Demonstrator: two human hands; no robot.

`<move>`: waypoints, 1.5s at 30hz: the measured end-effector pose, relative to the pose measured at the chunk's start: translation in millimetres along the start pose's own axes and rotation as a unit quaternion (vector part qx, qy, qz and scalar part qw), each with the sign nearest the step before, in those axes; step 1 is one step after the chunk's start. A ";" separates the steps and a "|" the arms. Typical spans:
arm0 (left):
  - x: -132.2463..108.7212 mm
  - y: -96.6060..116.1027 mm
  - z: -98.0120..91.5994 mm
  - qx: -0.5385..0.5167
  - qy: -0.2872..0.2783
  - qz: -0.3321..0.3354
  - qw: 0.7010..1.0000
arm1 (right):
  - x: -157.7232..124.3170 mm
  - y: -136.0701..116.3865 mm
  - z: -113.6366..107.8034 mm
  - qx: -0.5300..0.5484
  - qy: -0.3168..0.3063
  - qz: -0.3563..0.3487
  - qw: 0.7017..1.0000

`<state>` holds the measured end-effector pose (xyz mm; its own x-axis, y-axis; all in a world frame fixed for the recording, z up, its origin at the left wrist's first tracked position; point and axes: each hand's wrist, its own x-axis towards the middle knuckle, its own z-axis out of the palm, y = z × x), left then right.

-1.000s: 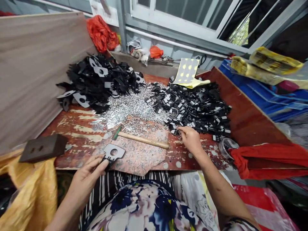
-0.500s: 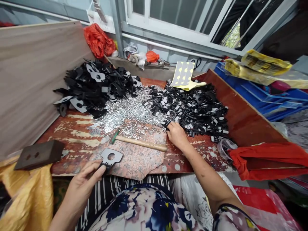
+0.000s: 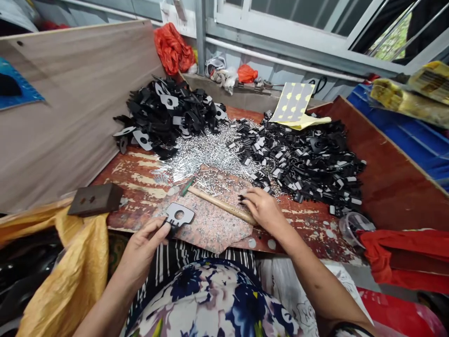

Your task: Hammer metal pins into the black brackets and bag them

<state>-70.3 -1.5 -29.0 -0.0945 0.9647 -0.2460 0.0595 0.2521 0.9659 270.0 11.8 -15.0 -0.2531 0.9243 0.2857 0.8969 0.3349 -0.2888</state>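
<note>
Two hands at table edge, left hand [image 3: 142, 250] pinching black plate [image 3: 178, 215]; right hand [image 3: 263, 210] curled over hammer handle [image 3: 224, 206]

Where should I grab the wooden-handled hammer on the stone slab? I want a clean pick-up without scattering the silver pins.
Probably grip the wooden-handled hammer at the bare near end of its shaft, coming from the right, where the right hand already rests. The shaft lies flat, slanting across the speckled stone slab, with its small green head up among the loose silver pins, so the far end is cluttered.
</note>
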 end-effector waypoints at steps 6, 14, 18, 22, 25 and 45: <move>-17.0 15.8 9.1 -0.145 -0.082 -0.116 0.979 | 0.5 4.6 -0.8 -0.030 -0.030 0.039 0.998; -23.2 28.4 55.4 -0.147 -0.236 -0.122 0.953 | -6.6 -44.3 -5.3 0.136 0.115 0.026 0.984; -24.0 32.8 79.0 -0.192 -0.258 -0.108 0.941 | -5.6 -79.1 1.9 0.230 0.146 -0.008 0.962; -24.2 35.5 82.8 -0.206 -0.260 -0.091 0.939 | -7.7 -90.6 11.0 0.230 0.160 -0.012 0.960; -24.0 32.9 76.9 -0.191 -0.272 -0.081 0.940 | -11.8 -93.6 14.1 0.221 0.160 -0.021 0.962; -13.8 15.4 64.7 -0.068 -0.192 -0.094 0.974 | 5.5 18.6 -9.5 0.050 0.103 0.182 0.977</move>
<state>-3.8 -6.0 -16.0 0.2901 0.8662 -0.4069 -0.0576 0.4402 0.8960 288.8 21.4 -10.1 0.1636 0.9322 0.3229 0.8712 0.0171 -0.4907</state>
